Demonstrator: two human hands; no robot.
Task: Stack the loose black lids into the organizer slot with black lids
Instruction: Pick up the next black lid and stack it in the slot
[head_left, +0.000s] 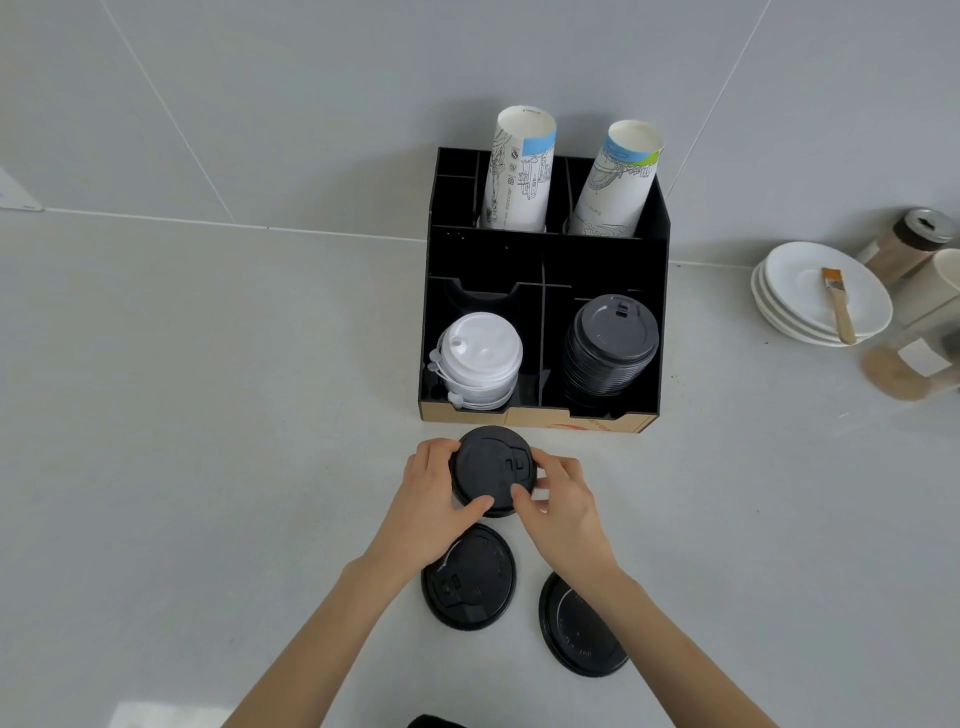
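Both hands are on one black lid that sits just in front of the organizer, near the middle of its front lip. The left hand curls round the lid's left edge with its thumb on the near rim, and the right hand pinches the right edge, thumb on top and fingers wrapped behind. The lid looks thick at its rim, so it may be several lids already nested (I cannot tell how many). Two more loose lids lie flat on the desk nearer the person than the organizer: one partly under the left wrist, the other beside the right forearm. The target is the organizer's front right slot, where the stack of black lids leans slightly and already rises close to the slot's top; the white lids fill the front left slot. To do this step well, I would keep the held lid level with both hands, carry it over the front lip to the right, match its tilt to the leaning stack, and press down evenly until it seats. Coming in crooked would likely jam the rim or nudge the stack against the divider.
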